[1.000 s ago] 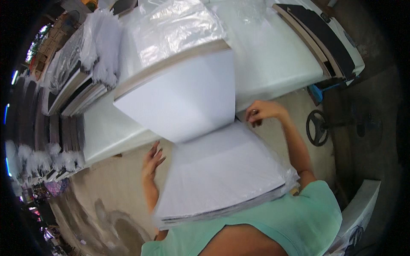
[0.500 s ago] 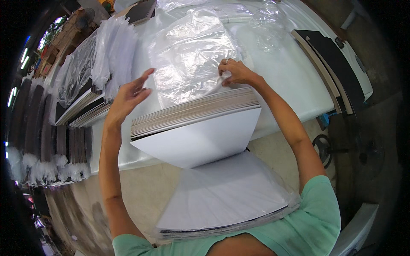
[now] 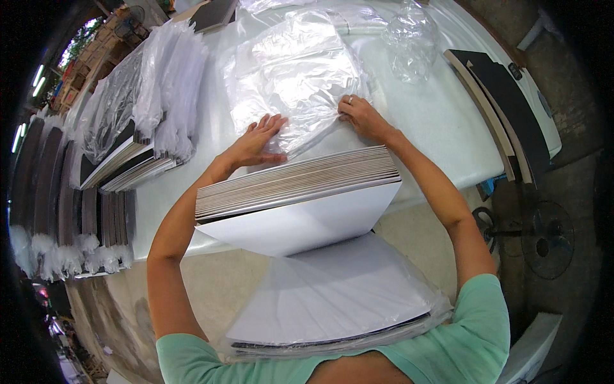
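Note:
A pile of clear plastic bags [image 3: 300, 70] lies on the table beyond a standing stack of boards [image 3: 300, 182]. My left hand [image 3: 256, 142] rests on the near left part of the bags, fingers spread. At the near right corner of the bags, my right hand [image 3: 363, 118] pinches the gathered edge of the top plastic bag. The boards show pale, layered edges, and a white sheet [image 3: 320, 214] faces me at the front. Against my body leans a white-faced board in clear plastic [image 3: 326, 294], its lower edge dark.
Bagged boards [image 3: 128, 160] are piled on the table's left, beside a row of dark wrapped stacks [image 3: 51, 185]. Curved dark boards [image 3: 505, 109] lie along the right edge. Crumpled clear plastic [image 3: 412, 41] sits at the far right; a fan [image 3: 547, 240] stands beyond the table.
My left hand has come down and right, from the air onto the bags. My right hand has shifted slightly right and pulls up the bag's corner.

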A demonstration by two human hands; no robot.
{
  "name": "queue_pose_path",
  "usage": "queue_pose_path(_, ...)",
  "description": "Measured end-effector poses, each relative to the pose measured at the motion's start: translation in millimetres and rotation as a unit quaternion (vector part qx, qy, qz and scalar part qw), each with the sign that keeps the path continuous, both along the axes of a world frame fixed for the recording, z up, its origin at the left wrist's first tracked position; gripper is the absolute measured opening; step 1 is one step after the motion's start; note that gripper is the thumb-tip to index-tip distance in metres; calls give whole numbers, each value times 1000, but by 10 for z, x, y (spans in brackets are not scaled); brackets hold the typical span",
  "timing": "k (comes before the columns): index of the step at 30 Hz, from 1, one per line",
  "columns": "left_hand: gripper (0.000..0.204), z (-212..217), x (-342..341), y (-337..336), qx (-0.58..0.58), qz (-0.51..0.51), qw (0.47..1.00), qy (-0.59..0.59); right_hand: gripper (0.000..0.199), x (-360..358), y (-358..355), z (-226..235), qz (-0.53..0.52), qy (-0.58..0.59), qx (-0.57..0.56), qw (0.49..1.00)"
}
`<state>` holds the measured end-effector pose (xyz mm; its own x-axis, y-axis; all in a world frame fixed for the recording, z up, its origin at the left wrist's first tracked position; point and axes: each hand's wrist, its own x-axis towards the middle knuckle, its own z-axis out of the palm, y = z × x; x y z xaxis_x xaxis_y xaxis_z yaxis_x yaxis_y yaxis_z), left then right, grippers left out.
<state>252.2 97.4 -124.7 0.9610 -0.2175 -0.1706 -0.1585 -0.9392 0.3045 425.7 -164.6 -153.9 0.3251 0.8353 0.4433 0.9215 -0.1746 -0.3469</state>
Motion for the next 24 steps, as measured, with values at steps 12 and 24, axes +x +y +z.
queue_pose_path(12,56,-66,110,49,144,107,982,-62,28,-25,235,481,35,105,-76,991)
queue_pose_path(24,42,311,300,438,-32,155,984,-76,35,-186,488,332,-61,-55,-32,996)
